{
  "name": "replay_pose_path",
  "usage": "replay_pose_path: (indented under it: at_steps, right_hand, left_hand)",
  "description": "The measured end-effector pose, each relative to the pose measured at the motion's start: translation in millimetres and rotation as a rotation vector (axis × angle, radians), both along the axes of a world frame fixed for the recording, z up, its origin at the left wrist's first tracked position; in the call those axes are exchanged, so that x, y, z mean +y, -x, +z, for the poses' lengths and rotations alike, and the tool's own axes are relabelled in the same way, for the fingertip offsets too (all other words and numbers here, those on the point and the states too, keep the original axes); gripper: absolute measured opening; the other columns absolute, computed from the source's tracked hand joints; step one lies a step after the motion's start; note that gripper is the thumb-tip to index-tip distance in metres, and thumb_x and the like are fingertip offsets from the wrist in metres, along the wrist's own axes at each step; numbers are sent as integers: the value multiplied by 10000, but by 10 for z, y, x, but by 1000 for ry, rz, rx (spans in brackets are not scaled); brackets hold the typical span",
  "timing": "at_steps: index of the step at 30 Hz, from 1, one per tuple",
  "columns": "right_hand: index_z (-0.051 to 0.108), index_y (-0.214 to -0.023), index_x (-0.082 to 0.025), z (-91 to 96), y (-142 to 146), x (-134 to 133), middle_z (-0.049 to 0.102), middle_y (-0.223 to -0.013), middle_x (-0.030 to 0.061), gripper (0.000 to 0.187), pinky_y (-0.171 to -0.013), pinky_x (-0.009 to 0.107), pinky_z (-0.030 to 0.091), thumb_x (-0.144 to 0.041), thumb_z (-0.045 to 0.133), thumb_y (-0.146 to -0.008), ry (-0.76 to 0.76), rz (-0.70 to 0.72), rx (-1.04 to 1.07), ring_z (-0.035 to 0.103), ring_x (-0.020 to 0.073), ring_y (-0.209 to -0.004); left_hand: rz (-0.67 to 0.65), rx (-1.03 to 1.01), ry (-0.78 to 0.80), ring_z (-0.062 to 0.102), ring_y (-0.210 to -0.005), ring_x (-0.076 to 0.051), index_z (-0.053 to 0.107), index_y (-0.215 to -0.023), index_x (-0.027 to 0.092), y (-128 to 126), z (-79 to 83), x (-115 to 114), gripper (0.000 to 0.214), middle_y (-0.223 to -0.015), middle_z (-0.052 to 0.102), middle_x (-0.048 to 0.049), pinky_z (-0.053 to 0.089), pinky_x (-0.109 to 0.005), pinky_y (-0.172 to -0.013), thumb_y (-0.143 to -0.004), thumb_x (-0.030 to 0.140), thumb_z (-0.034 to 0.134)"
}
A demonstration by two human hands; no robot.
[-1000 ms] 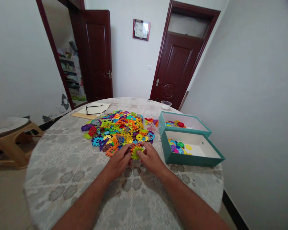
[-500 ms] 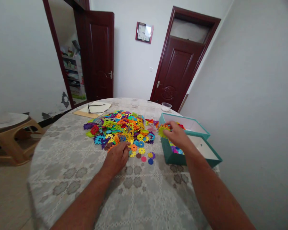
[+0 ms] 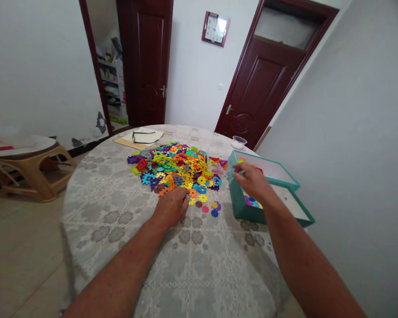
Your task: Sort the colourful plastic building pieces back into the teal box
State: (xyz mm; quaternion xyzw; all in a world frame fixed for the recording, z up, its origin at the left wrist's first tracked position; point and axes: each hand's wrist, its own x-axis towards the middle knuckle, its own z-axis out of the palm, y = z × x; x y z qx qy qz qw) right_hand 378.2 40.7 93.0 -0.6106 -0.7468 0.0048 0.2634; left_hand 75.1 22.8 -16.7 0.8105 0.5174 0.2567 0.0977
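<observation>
A heaped pile of colourful plastic gear-shaped pieces lies on the table. My left hand rests at its near edge with fingers curled down; what is under the fingertips is hidden. Loose flower-shaped discs lie right of that hand, among them a yellow disc, a pink disc and a blue disc. My right hand hovers over the left end of a teal box, thumb and fingers apart, no piece visible between them. Colourful discs lie inside the box.
Behind the box stands a second teal tray or lid with pieces in it. A clear plastic bowl is at the far edge. Eyeglasses lie on papers at the far left. The round table has a patterned cloth; a stool stands left.
My right hand has let go of the yellow-green gear piece it held and opened over the box. My left hand's fingers have curled in at the pile's edge. The view has tilted down.
</observation>
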Motion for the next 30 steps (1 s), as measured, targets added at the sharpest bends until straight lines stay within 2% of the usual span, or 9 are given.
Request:
replay_pose_path:
  at_steps: [1, 3, 6, 8, 12, 19, 25, 28, 30]
  right_hand:
    - [739, -1195, -210, -123, 124, -121, 755, -1131, 109, 298, -995, 405, 510, -247, 634, -919, 93, 112, 2, 694, 270, -1047]
    - [747, -1197, -221, -393, 327, -320, 746, -1191, 116, 312, -1004, 400, 506, -223, 673, -893, 228, 218, -22, 692, 273, -1081]
    - [692, -1324, -180, -737, 461, -453, 686, -1318, 163, 463, -1055, 395, 471, -188, 685, -861, 332, 183, -98, 659, 291, -1185]
    - [681, -1327, -157, -862, 456, -446, 668, -1318, 181, 492, -1030, 375, 472, -192, 696, -836, 387, 130, -131, 653, 292, -1178]
    - [731, -1140, -173, -939, 404, -365, 695, -1173, 137, 315, -919, 320, 476, -240, 695, -834, 453, 109, -122, 656, 253, -1057]
    - [697, -1007, -181, -1065, 425, -311, 688, -999, 52, 181, -797, 272, 434, -232, 694, -833, 450, 70, 29, 614, 194, -912]
    - [666, -1045, -178, -1122, 386, -257, 676, -1031, 63, 254, -790, 274, 410, -282, 731, -823, 470, 39, 20, 603, 196, -920]
    - [649, -960, -187, -1112, 378, -271, 667, -949, 41, 218, -728, 273, 372, -305, 750, -806, 483, 14, 30, 577, 189, -852]
    - [625, -920, -197, -1104, 395, -302, 652, -895, 14, 202, -694, 267, 347, -286, 751, -790, 478, 9, 69, 558, 176, -812]
  left_hand:
    - [-9, 9, 0, 686, -1141, -258, 686, -1182, 220, 0, -5, -4, 256, -1195, 745, -111, 506, -353, -998, -988, 211, 519]
    - [-29, 22, 4, 676, -1162, -264, 683, -1197, 228, -2, -11, -16, 255, -1228, 733, -111, 506, -356, -993, -977, 229, 555]
    - [-44, 48, 10, 672, -1161, -276, 679, -1213, 220, -4, -9, -35, 261, -1236, 724, -119, 510, -364, -972, -976, 245, 572]
    - [-39, 64, 15, 673, -1149, -278, 678, -1215, 215, -7, -1, -43, 261, -1226, 721, -120, 510, -365, -959, -982, 246, 565]
    - [-29, 78, 32, 671, -1141, -270, 683, -1201, 227, -14, 29, -50, 247, -1213, 717, -112, 509, -351, -947, -983, 248, 570]
    - [-65, 76, 44, 671, -1148, -275, 686, -1169, 213, -31, 62, -70, 231, -1195, 723, -112, 515, -365, -959, -964, 206, 580]
    - [-174, 111, 22, 687, -1114, -236, 674, -1168, 243, -86, -28, -117, 232, -1157, 726, -65, 529, -330, -918, -959, 190, 586]
    - [-212, 103, 3, 689, -1103, -224, 676, -1171, 271, -101, -70, -125, 252, -1143, 724, -46, 529, -327, -915, -959, 176, 579]
    - [-188, 106, 4, 685, -1115, -229, 676, -1168, 264, -102, -82, -116, 244, -1149, 724, -52, 531, -331, -914, -960, 179, 581]
